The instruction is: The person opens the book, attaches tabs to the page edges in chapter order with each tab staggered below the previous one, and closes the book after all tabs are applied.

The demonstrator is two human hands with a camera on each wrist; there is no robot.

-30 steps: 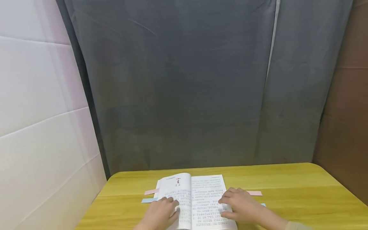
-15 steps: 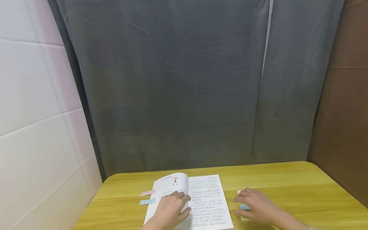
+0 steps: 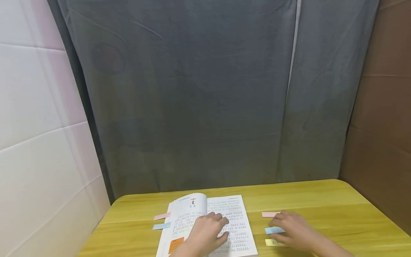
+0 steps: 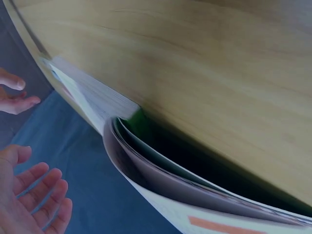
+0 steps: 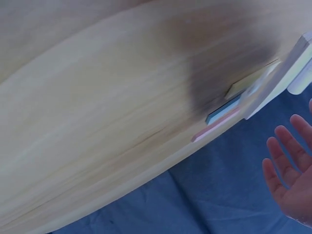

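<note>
An open book (image 3: 199, 214) of printed text lies on the yellow wooden table (image 3: 321, 203). My left hand (image 3: 216, 228) lies flat across its middle and right page, fingers straight; the left wrist view shows the curved pages (image 4: 146, 165) and the straight fingers (image 4: 39, 195). My right hand (image 3: 282, 227) rests on the table right of the book, fingers relaxed over a blue sticky note (image 3: 272, 231), between a pink note (image 3: 269, 214) and a yellow one (image 3: 271, 242). The right wrist view shows that hand (image 5: 287, 170) open beside the same pink note (image 5: 214, 129) and blue note (image 5: 223, 113).
A pink note (image 3: 161, 216) and a blue note (image 3: 161, 226) stick out left of the book. An orange patch (image 3: 175, 245) shows on the left page. A grey curtain (image 3: 192, 100) hangs behind the table, a white padded wall (image 3: 38, 142) at left, a brown board (image 3: 382, 107) at right.
My right hand left the book's right page and moved right onto the table by the notes. My left hand slid right from the left page across the middle.
</note>
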